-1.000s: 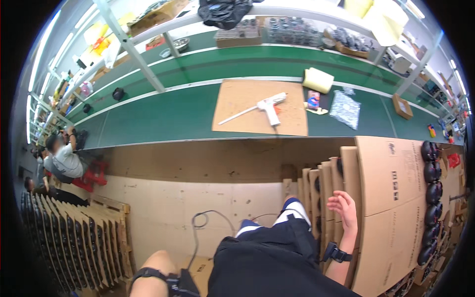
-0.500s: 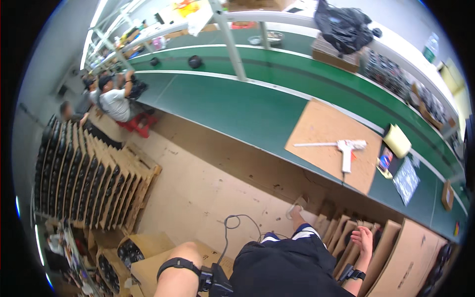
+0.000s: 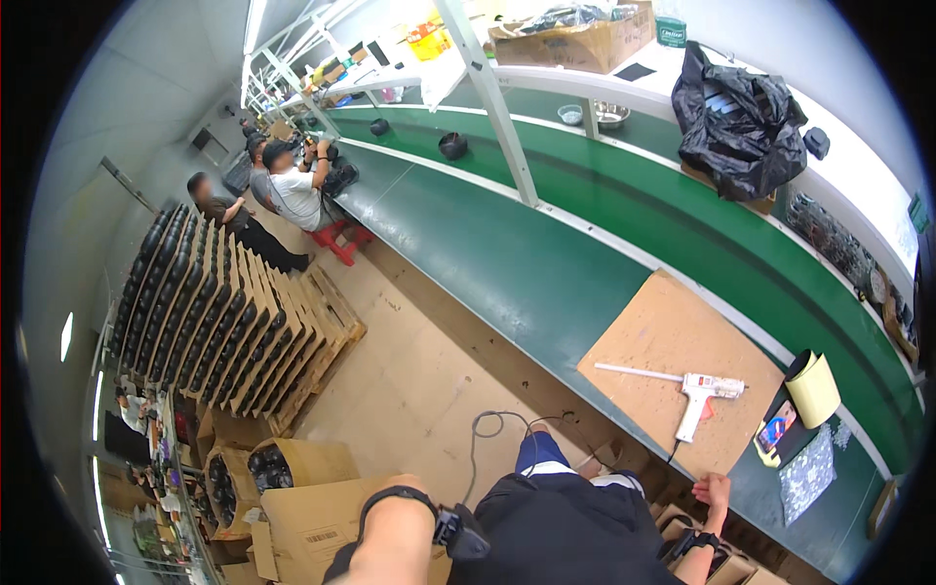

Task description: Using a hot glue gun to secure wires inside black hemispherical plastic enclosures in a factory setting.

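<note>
My right hand (image 3: pixel 715 490) is beside the workbench's front edge, close to the near corner of a brown cardboard sheet (image 3: pixel 639 336). Its fingers are loosely bent, and nothing shows in them. On that sheet lies a white hot glue gun (image 3: pixel 698 402) with a long glue stick (image 3: pixel 639 372) pointing left and a dark cord dropping over the bench edge. My left arm (image 3: pixel 398 531), with a black strap and a small black device on it, reaches in from the lower edge; the left hand is out of sight.
Right of the glue gun lie a yellow roll (image 3: pixel 814 390), a phone-like item (image 3: pixel 777 429) and a clear bag (image 3: pixel 807 484). Stacked cardboard layers of black parts (image 3: pixel 210 312) stand on a pallet at left. Open boxes (image 3: pixel 322 466) are nearby. People sit farther along the green bench (image 3: pixel 468 253).
My view has swung, so the bench and glue gun sit lower in the picture. The right hand has moved from above the upright cardboard pieces to the bench edge.
</note>
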A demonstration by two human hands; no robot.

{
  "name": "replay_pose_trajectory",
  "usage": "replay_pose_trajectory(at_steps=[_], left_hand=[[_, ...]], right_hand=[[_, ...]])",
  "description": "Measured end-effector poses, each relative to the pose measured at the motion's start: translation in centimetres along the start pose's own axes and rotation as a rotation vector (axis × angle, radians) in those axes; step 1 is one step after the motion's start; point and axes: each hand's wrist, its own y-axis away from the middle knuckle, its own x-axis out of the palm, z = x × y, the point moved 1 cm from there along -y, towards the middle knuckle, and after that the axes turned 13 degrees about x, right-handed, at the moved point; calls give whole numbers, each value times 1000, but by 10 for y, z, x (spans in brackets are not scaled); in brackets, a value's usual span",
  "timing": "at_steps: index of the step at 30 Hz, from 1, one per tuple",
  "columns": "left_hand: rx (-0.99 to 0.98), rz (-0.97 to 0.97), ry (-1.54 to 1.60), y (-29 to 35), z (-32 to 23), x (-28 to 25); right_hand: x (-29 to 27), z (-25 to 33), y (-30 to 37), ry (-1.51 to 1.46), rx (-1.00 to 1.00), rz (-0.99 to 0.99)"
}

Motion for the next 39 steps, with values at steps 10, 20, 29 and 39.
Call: replay_pose_trajectory(at_steps=[10, 20, 29, 39], left_hand=[[-555, 605, 204, 101, 177, 240], [-806, 1442, 200, 280, 175, 360], [-660, 1133, 431, 266, 212, 344], [218, -202, 642, -148, -64, 191]], right_hand=[[8, 29, -11, 82, 31, -97], [15, 16, 10, 74, -98, -149], [16, 31, 2, 164, -7, -158], [11, 37, 21, -246, 52, -66]])
